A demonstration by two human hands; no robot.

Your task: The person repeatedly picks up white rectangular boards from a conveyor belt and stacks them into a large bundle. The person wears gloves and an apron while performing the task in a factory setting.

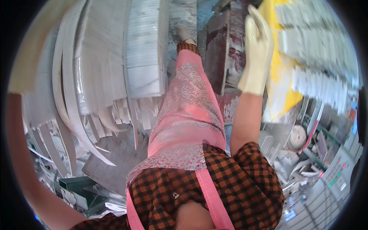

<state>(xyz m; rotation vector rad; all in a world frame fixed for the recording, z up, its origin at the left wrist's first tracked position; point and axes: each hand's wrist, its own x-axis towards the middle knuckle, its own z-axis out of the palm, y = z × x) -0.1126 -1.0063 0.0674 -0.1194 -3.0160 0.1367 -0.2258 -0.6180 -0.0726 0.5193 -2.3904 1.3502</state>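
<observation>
Here's the cream-gloved right hand reaching forward, its grip parted in a narrow gap just beside the yellow stand, while the left hand, arm spread wide, blurs near left-side white slabs, grip impossible to tell.

From afar I see a smooth, rubbery glove, matt cloth shirt, ribbed fabric strap and smooth, stone-like slabs.
</observation>
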